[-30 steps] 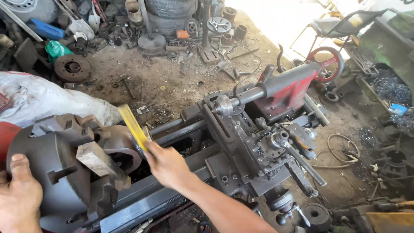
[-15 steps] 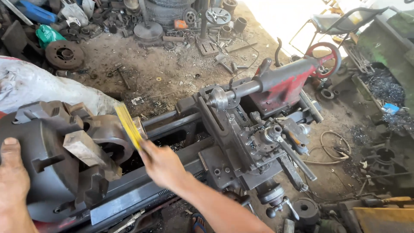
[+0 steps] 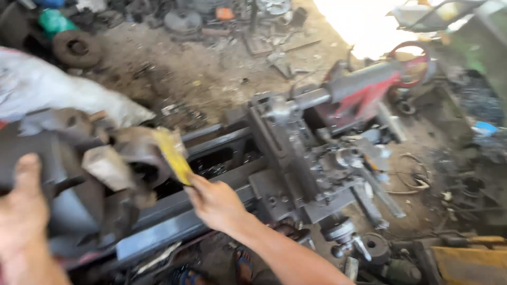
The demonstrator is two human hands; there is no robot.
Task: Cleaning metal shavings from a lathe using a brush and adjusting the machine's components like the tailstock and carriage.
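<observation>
The right hand (image 3: 214, 203) is closed on the lower end of a yellow ruler (image 3: 173, 155), pinching it between thumb and fingers; the ruler stands tilted, its upper end against the grey metal part (image 3: 134, 153) clamped in the lathe chuck (image 3: 58, 190). The left hand (image 3: 24, 211) lies flat and open against the chuck's dark round face at the left edge; it grips nothing. The picture is blurred, so whether the ruler touches the part or sits just beside it I cannot tell. The ruler looks thin, light and somewhat springy, best pinched near one end as it is; the chuck looks heavy, stiff and greasy, likely slippery under a palm. To the right sit the lathe carriage (image 3: 301, 158) and the red tailstock (image 3: 369, 89); scrap lies on the dirt floor (image 3: 211, 74) behind.
</observation>
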